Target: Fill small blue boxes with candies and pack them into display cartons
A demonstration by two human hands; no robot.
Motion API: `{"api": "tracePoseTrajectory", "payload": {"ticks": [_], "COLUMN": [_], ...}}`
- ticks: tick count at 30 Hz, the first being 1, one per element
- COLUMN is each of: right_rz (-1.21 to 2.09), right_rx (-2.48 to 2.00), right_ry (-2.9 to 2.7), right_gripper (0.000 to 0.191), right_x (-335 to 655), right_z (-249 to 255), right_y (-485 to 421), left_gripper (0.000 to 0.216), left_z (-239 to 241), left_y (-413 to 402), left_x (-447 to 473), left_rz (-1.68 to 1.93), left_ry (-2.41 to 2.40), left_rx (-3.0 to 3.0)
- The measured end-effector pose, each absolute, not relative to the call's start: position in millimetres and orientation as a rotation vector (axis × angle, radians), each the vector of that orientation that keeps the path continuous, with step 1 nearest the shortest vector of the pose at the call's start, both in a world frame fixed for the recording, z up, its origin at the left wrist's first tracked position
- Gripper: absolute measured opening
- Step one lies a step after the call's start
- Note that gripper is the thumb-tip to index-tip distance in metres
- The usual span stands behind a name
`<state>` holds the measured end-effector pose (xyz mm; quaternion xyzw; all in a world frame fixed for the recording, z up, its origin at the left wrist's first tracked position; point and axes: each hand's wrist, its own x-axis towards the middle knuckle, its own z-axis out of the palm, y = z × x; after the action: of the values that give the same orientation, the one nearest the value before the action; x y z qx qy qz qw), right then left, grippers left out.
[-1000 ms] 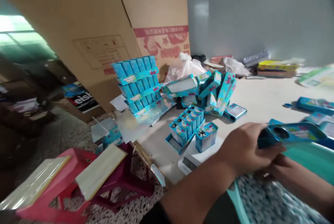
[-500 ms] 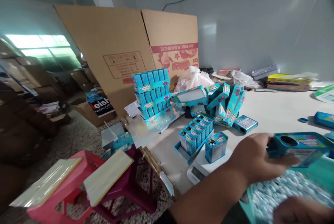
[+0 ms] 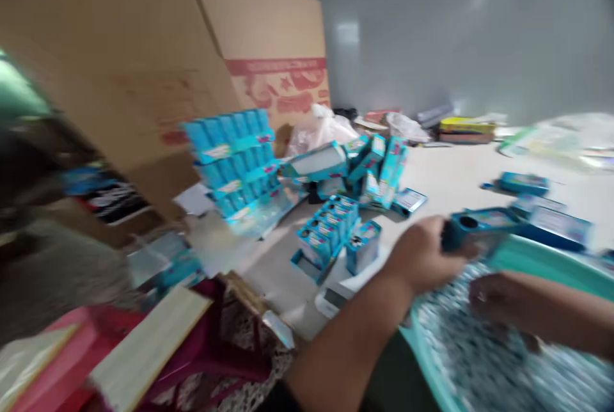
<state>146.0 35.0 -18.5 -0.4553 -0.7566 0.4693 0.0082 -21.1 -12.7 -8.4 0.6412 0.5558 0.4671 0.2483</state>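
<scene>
My left hand (image 3: 425, 252) is wrapped round a blue tin (image 3: 489, 223) with a round dark hole in its top, holding it over the basin's edge. The turquoise basin (image 3: 542, 255) is filled with small wrapped candies (image 3: 480, 348) in white and blue. Down in the candies is my right hand (image 3: 499, 303), below the tin; blur and the candies hide its fingers. A similar tin (image 3: 363, 245) stands upright on a white scale (image 3: 330, 297) left of my left forearm. Beside it, several tins (image 3: 329, 226) stand in a blue display tray (image 3: 307, 266).
Stacked trays of tins (image 3: 237, 159) rise at the table's left, before a large cardboard box (image 3: 278, 34). Folded blue trays (image 3: 369, 169) lie in a heap behind. More tins (image 3: 556, 226) lie flat behind the basin. Stools (image 3: 220, 341) stand on the floor at left.
The view has swung right and down, so more of the basin shows. My right hand has come further into view among the candies. My left hand still grips the tin.
</scene>
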Motion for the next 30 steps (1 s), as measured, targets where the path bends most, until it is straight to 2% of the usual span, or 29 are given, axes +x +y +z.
{"api": "tracePoseTrajectory", "payload": {"ticks": [4,6,12,16,22,30], "right_rz": [0.951,0.896,0.859,0.774,0.64,0.711], "right_rx": [-1.043,-1.041,-1.141,-1.2,-1.226,-1.205], "right_ry": [-2.716,-2.76,-3.037,-3.19,-3.263,-3.249], "right_gripper": [0.022,0.032,0.102,0.125,0.122,0.114], "right_x": [171,173,172,167,158,156], "right_z": [18,25,23,19,17,15], "right_y": [54,63,52,43,37,39], "left_gripper": [0.027,0.023,0.031,0.031,0.028,0.026], "left_z": [-10,-11,-14,-12,-10,-11], "left_y": [-9,-5,-4,-5,-6,-5], "left_x": [-19,-19,-17,-15,-15,-16], "left_rz": [1.304,1.341,1.448,1.468,1.43,1.41], "left_ry": [1.542,1.585,1.564,1.568,1.575,1.567], "left_rx": [1.78,1.77,1.61,1.57,1.611,1.668]}}
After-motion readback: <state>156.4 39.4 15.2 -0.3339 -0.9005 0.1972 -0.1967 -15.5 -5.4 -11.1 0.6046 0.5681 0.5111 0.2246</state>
